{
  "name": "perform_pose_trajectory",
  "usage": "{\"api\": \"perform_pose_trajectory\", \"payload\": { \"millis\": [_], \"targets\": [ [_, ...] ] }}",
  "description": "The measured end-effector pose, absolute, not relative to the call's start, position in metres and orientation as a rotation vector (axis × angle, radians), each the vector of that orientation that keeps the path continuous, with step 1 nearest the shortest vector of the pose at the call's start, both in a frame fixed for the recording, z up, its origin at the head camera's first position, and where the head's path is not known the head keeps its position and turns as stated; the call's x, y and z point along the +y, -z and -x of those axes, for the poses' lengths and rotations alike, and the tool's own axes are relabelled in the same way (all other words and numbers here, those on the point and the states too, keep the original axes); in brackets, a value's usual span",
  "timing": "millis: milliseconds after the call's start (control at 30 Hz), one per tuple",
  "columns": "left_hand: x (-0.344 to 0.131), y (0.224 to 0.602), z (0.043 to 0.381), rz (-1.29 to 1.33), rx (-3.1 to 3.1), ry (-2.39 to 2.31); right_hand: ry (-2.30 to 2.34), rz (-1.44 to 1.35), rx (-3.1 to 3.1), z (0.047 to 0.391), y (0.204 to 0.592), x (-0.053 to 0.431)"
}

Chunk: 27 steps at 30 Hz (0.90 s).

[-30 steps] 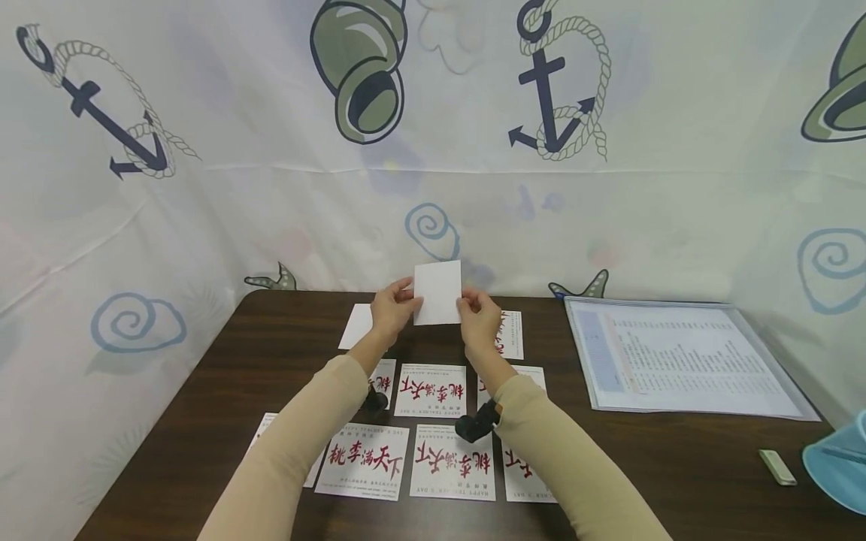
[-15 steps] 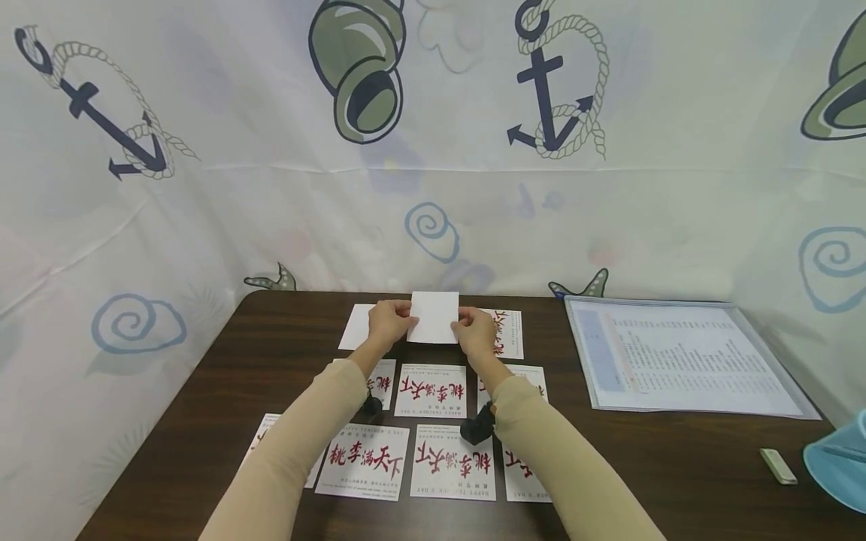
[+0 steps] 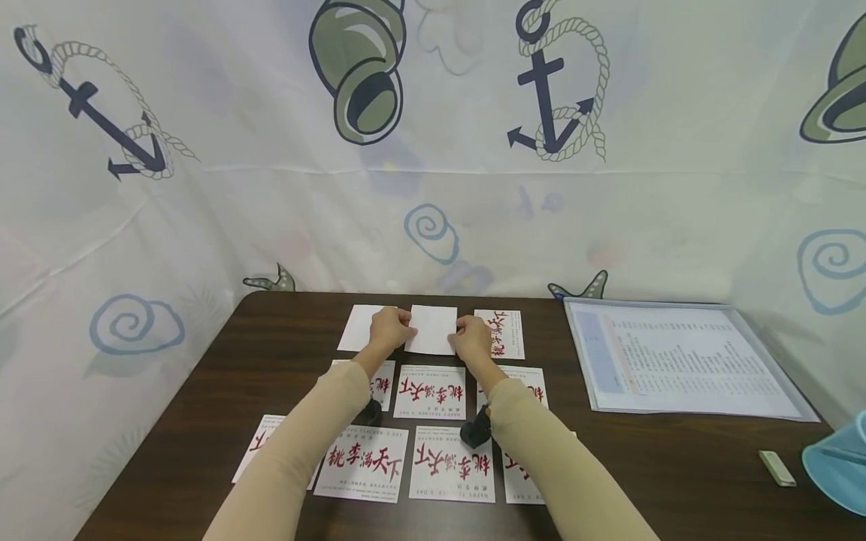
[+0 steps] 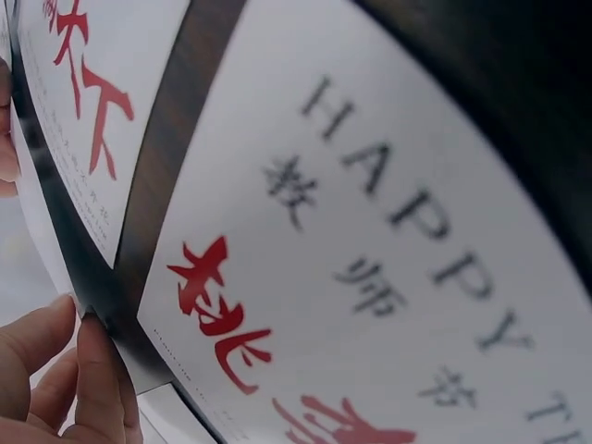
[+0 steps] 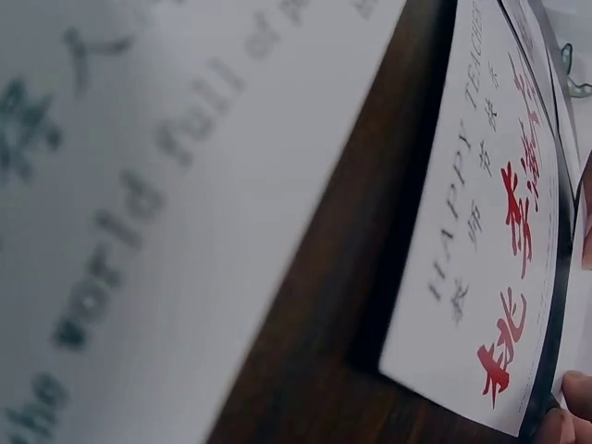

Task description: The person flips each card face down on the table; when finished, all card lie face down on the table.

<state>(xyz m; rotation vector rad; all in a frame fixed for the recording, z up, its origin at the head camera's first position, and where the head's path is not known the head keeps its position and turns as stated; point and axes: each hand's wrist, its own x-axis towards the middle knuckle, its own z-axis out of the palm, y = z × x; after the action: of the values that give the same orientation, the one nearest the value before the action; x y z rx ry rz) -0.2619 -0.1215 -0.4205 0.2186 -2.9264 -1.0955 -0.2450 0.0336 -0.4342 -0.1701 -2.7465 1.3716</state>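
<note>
Between both hands at the far side of the table, a small white card point(image 3: 433, 329) lies with its plain side up. My left hand point(image 3: 390, 329) pinches its left edge, the thumb and a fingertip meeting there in the left wrist view. At the opposite edge, my right hand point(image 3: 472, 340) pinches the card with its fingertips. Another plain white card point(image 3: 355, 328) lies just left of the left hand. Partly behind the right hand is a card with red characters point(image 3: 504, 334). Below the hands, a printed card point(image 3: 429, 392) sits in the middle row.
Several more red-lettered cards point(image 3: 452, 466) form rows nearer the front, partly under the forearms. A clear folder with printed sheets point(image 3: 683, 357) lies at right. A small pale bar point(image 3: 778, 467) and a blue container point(image 3: 839, 466) are nearby. A patterned curtain point(image 3: 433, 150) hangs behind the table point(image 3: 183, 436).
Both hands have lowered the white card from upright in front of the curtain down to the table's back row, between the plain card and the red-lettered card.
</note>
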Motion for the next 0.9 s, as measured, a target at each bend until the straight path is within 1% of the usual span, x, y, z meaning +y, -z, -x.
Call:
{"api": "perform_pose_trajectory", "payload": {
  "millis": [500, 900],
  "targets": [
    [-0.118, 0.4235, 0.2647, -0.219, -2.972, 0.999, -1.276, 0.159, -2.773, 0.2434, 0.4322, 0.0309],
    [-0.117, 0.4187, 0.2629, -0.191, -3.032, 0.893, -1.304, 0.131, -2.749, 0.2411, 0.433, 0.0303]
  ]
}}
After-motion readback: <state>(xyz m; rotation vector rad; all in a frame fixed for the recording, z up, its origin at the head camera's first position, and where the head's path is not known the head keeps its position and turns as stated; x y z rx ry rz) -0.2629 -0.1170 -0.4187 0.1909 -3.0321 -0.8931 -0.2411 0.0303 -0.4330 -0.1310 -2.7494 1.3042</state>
